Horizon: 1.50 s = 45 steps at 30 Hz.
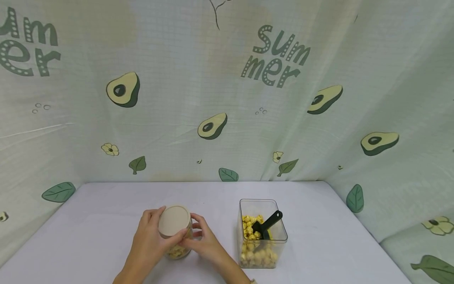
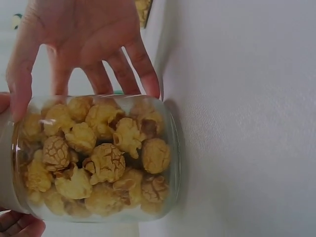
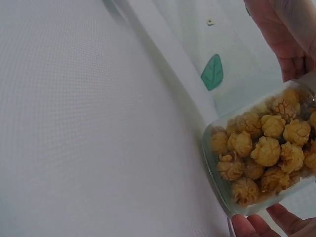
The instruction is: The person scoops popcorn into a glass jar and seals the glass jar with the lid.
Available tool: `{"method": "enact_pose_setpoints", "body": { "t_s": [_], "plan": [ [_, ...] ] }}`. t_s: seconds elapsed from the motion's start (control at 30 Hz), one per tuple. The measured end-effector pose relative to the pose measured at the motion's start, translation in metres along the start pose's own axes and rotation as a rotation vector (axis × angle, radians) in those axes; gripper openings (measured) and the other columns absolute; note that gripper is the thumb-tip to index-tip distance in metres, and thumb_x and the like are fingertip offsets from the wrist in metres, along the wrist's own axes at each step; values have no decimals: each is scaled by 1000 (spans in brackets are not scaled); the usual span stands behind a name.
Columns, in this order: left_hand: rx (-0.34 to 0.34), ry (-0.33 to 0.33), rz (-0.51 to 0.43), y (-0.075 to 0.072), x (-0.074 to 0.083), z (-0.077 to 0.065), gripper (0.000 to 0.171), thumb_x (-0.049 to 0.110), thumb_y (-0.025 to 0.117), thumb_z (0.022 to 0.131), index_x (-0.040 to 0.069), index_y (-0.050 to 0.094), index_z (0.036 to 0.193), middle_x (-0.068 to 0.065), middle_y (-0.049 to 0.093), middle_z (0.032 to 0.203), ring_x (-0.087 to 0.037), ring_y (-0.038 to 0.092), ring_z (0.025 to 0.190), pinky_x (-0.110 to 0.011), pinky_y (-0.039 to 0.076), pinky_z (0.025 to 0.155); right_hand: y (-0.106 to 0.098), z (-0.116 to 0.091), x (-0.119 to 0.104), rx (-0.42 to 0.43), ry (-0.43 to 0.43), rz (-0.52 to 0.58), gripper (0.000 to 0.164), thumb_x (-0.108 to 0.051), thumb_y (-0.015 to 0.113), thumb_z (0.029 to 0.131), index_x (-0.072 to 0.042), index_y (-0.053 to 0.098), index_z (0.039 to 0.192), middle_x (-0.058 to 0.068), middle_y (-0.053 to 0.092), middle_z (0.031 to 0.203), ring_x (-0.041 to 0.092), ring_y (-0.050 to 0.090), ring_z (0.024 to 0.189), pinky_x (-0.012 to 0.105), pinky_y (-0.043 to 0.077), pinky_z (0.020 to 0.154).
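Note:
A clear glass jar (image 2: pixel 98 158) full of caramel popcorn stands upright, a beige lid (image 1: pixel 174 221) on its top. My left hand (image 1: pixel 147 238) grips the lid, its thumb across the near edge and its fingers at the far left side. From the other side my right hand (image 1: pixel 205 240) holds the jar, fingers around the glass and thumb near the lid's front edge. In the left wrist view, the right hand's fingertips (image 2: pixel 150 84) touch the glass. The right wrist view shows popcorn (image 3: pixel 266 150) pressed against the jar wall.
To the right of the hands stands an open clear square container (image 1: pixel 257 254) partly filled with yellow popcorn (image 1: pixel 250 228). A black scoop (image 1: pixel 271 221) leans in it, handle up. The white table (image 1: pixel 319 236) meets an avocado-print cloth (image 1: pixel 170 118) at the back.

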State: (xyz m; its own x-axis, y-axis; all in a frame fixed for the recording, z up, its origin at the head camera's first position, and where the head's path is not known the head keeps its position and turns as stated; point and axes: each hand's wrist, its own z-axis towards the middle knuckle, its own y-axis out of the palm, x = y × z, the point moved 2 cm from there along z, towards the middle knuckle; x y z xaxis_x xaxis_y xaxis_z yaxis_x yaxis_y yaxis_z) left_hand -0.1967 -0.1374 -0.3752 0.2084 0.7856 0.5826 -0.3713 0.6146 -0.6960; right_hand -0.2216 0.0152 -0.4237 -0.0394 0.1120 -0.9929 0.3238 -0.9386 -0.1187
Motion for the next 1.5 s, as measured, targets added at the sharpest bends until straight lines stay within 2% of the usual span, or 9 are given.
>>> {"method": "enact_pose_setpoints", "body": {
  "t_s": [0.2, 0.4, 0.77, 1.23, 1.5],
  "plan": [
    [82, 73, 34, -2, 3, -1, 80, 41, 81, 67, -6, 51, 124, -17, 51, 109, -33, 54, 99, -53, 52, 78, -1, -1, -1, 4, 11, -6, 69, -25, 76, 75, -29, 41, 135, 7, 47, 122, 23, 42, 105, 30, 42, 73],
    [87, 105, 37, -1, 3, -1, 76, 38, 81, 66, -5, 53, 121, -16, 52, 106, -31, 54, 96, -51, 53, 75, -1, 0, -1, 2, -3, -8, 69, -25, 76, 75, -27, 41, 135, 8, 47, 121, 23, 43, 104, 30, 41, 74],
    [73, 87, 42, 0, 3, 0, 73, 38, 80, 68, -4, 54, 122, -15, 50, 106, -31, 53, 96, -51, 53, 74, -1, 0, -1, -3, -4, -21, 70, -29, 77, 75, -27, 41, 135, 7, 48, 121, 23, 43, 104, 31, 42, 74],
    [174, 159, 42, 2, 2, 0, 71, 34, 84, 61, -6, 58, 114, -13, 50, 97, -27, 51, 88, -46, 52, 69, -1, 0, 0, -5, -17, -23, 69, -27, 76, 76, -27, 41, 135, 7, 48, 120, 24, 43, 105, 31, 42, 74],
    [163, 144, 37, 2, 3, 0, 72, 34, 84, 61, -6, 58, 114, -14, 50, 97, -28, 51, 89, -47, 52, 70, 0, -1, -2, 5, 7, -19, 69, -26, 77, 75, -28, 41, 135, 6, 48, 121, 25, 42, 106, 31, 41, 74]
  ]
}}
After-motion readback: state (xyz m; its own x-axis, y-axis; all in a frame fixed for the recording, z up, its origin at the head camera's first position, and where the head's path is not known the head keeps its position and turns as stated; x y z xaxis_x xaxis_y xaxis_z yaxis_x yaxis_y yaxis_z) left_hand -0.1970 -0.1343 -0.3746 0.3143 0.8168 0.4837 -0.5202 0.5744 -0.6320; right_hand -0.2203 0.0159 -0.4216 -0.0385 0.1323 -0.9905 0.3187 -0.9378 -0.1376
